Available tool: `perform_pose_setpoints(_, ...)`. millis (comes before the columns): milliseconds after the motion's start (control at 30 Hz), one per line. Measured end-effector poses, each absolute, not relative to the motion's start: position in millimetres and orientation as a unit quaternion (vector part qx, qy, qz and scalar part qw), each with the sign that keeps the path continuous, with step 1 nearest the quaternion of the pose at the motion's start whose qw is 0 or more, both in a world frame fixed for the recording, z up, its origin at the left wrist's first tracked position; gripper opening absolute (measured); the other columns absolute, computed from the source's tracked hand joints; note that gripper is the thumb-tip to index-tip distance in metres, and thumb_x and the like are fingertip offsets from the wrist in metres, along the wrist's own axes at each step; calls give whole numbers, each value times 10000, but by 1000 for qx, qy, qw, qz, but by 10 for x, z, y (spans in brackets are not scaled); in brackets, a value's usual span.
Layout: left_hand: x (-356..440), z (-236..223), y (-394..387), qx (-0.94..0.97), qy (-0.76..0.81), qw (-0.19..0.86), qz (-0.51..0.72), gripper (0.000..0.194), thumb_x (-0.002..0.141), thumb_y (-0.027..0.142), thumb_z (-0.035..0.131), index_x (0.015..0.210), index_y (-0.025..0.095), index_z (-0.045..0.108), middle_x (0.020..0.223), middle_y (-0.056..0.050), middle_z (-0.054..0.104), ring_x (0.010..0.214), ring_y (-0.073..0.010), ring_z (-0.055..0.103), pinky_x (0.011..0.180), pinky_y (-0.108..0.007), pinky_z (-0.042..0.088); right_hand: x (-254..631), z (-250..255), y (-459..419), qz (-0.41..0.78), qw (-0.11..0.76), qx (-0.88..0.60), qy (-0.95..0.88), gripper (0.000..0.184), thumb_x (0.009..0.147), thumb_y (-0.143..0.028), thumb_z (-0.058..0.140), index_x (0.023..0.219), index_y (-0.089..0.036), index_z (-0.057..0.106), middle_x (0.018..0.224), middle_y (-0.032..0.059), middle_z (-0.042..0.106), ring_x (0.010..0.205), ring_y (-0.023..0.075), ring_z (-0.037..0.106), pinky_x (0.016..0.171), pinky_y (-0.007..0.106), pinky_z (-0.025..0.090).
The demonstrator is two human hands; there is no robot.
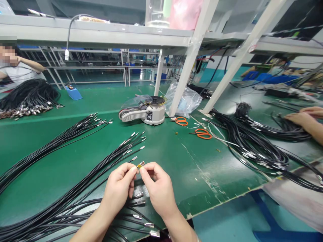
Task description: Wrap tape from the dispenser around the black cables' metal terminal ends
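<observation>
My left hand is closed in a pinch on a black cable just behind its metal connector. A small piece of yellow tape sits at the connector's base, between my two hands. My right hand pinches at this tape, its fingertips nearly meeting those of the left. Part of the tape and the cable is hidden by my fingers. Left of my hands lies a bundle of black cables with silver connector ends. More black cables pass under my forearms, with connectors pointing right.
A round tape dispenser stands ahead on the green table. Orange-handled scissors and a second pair lie right of it. Shelf posts rise behind. Cable piles lie right, near a co-worker's hands. Another person sits far left.
</observation>
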State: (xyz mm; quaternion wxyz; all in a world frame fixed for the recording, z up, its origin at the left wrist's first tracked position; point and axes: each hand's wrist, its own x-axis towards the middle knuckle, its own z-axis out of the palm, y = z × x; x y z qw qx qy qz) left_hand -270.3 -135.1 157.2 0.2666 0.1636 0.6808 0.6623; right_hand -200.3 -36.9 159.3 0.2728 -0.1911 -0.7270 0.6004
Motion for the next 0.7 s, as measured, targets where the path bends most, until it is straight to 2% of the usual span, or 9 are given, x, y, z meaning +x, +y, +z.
perform_pose_setpoints(133, -2752, 1585, -1344, 154, 613, 323, 704, 268, 726, 396, 616, 654, 147, 546, 503, 57, 477, 335, -49, 410, 316, -163, 315, -2008, 1586, -357, 617, 271, -180, -717, 122, 802, -244, 570, 704, -175, 590, 716, 21, 633, 661, 153, 585, 630, 256, 471)
perform_pose_setpoints(233, -2805, 1613, -1352, 153, 544, 404, 719, 272, 704, 378, 653, 635, 131, 561, 470, 56, 462, 316, -31, 362, 293, -141, 282, -2002, 1550, -322, 633, 270, -149, -710, 131, 813, -243, 563, 701, -177, 581, 736, 21, 621, 682, 150, 580, 648, 255, 468)
perform_pose_setpoints(367, -2870, 1644, -1391, 162, 457, 527, 698, 254, 685, 329, 685, 614, 111, 574, 382, 73, 388, 284, -5, 248, 274, -122, 214, -1966, 1492, -233, 630, 278, -100, -718, 103, 802, -224, 589, 708, -186, 572, 749, 10, 593, 730, 149, 569, 697, 259, 464)
perform_pose_setpoints(500, -2907, 1627, -1441, 173, 399, 604, 668, 232, 676, 278, 688, 585, 98, 574, 404, 57, 404, 293, -4, 237, 264, -132, 218, -1924, 1483, -145, 653, 256, -29, -713, 60, 776, -213, 646, 820, -204, 606, 798, 9, 592, 761, 155, 570, 727, 278, 470)
perform_pose_setpoints(633, -2909, 1619, -1471, 203, 382, 649, 626, 247, 662, 320, 684, 610, 97, 588, 382, 74, 366, 277, -12, 211, 256, -151, 184, -1897, 1520, -85, 648, 235, 67, -722, 40, 803, -208, 630, 768, -211, 648, 774, 11, 590, 768, 159, 563, 748, 291, 452)
perform_pose_setpoints(700, -2885, 1644, -1470, 223, 435, 616, 617, 268, 675, 358, 668, 628, 112, 574, 409, 75, 378, 293, -17, 225, 276, -155, 177, -1879, 1543, -42, 650, 226, 62, -723, 47, 802, -210, 631, 766, -211, 661, 783, 15, 595, 774, 159, 563, 750, 288, 446)
